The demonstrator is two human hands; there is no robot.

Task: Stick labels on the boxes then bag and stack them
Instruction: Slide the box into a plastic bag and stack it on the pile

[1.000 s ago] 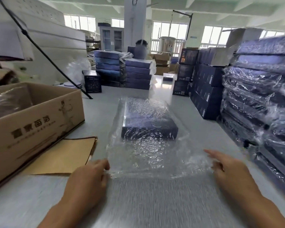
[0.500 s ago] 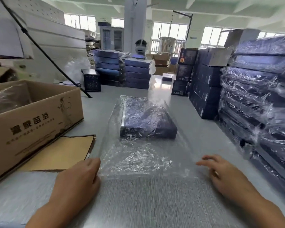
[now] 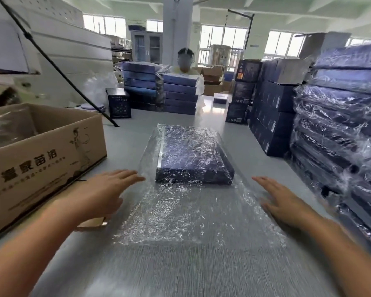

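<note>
Head view: we log the bagging step.

- The dark blue box (image 3: 193, 155) lies flat on the grey worktop (image 3: 180, 273), fully inside a clear plastic bag (image 3: 180, 217).
- The box fills the bag's far end. The slack, crinkled mouth end trails from the near edge of the box toward us.
- We cannot make out a label on the box through the film.

Hands:
- The left hand (image 3: 103, 194) is near and to the left of the box. Its palm faces down and its fingers are straight and slightly fanned, and it holds nothing. The fingertips reach the bag's left edge beside the box's near left corner. We cannot tell whether they touch.
- The right hand (image 3: 285, 202) is near and to the right of the box. It is flat with straight fingers over the bag's right edge and grips nothing. It looks to be resting on the film, but that is uncertain.
- Both forearms run forward, flanking the slack tail.

Judgement:
- The box is in and the loose end is not yet dealt with.
- We think the next move calls for gathering or folding that tail against the near side of the box, with both hands working evenly so the thin film does not bunch or slide the box.
- The box then goes onto the bagged boxes (image 3: 338, 129) stacked right of it.

A cardboard carton (image 3: 41, 159) stands left of the box.
</note>
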